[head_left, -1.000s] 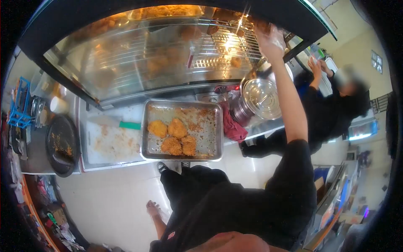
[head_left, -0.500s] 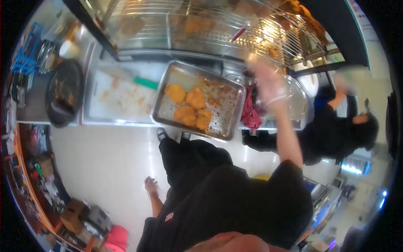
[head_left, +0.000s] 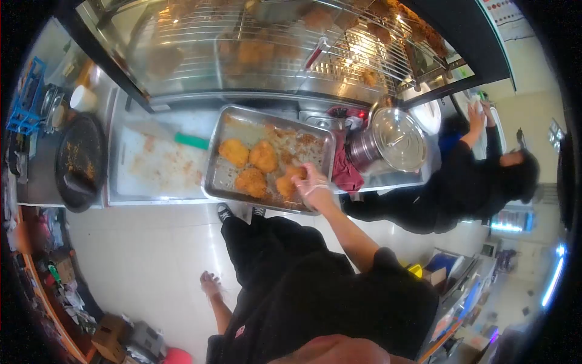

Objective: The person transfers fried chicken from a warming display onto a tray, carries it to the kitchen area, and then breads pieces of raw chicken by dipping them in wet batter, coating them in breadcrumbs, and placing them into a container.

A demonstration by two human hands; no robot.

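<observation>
A metal tray (head_left: 221, 124) lies tilted across the counter edge, with crumbs and browned residue on its bottom. Inside are several breaded fried pieces, like chicken cutlets; one fried cutlet (head_left: 250, 182) lies at the near side. My right hand (head_left: 314, 185), in a clear plastic glove, has its fingers closed around another fried cutlet (head_left: 288, 181) at the tray's near right. Its fingertips are partly hidden by the food. Away from the counter, my left hand (head_left: 210, 283), also gloved, hangs low over the floor with loosely bent fingers and no object visible in it.
A knife with a green handle (head_left: 191, 141) lies on the white cutting board (head_left: 136, 173). Behind stands a glass warming case with wire racks (head_left: 267, 51). Right of the tray are a dark red cloth (head_left: 347, 167) and a lidded steel pot (head_left: 397, 142). A co-worker (head_left: 454, 188) stands farther right.
My right hand has come down from near the warming case and pot into the tray, and now grips a cutlet. My left hand still hangs low. The co-worker's hands have moved.
</observation>
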